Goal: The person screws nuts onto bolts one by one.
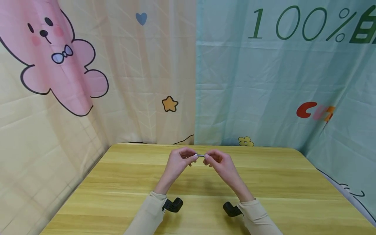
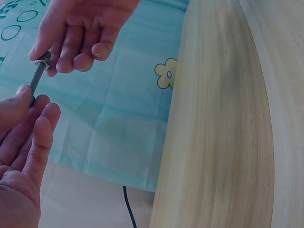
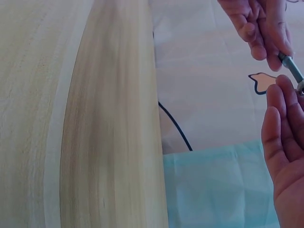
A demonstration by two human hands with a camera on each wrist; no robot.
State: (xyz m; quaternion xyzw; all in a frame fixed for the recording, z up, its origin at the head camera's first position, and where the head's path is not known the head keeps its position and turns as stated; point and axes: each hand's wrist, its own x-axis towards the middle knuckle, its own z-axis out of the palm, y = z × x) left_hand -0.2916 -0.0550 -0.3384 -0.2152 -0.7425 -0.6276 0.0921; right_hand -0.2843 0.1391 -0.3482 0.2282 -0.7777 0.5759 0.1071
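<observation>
A slim grey threaded bolt (image 1: 200, 155) spans the gap between both hands, held level above the far part of the table. My left hand (image 1: 180, 159) pinches one end between thumb and fingertips. At the other end, my right hand (image 1: 219, 161) pinches with thumb and index finger, right by a metal nut (image 2: 43, 62). Thread shows along the middle of the bolt in the left wrist view, and both its tips are partly hidden by fingers. The remaining fingers of the right hand (image 3: 292, 147) are loosely bent beneath, touching nothing else.
Below the hands lies a light wooden table (image 1: 117, 186). Patterned curtains, cream (image 1: 132, 81) on the left and pale blue (image 1: 235, 81) on the right, hang behind its far edge. Black wrist cameras (image 1: 174, 205) are strapped to both wrists.
</observation>
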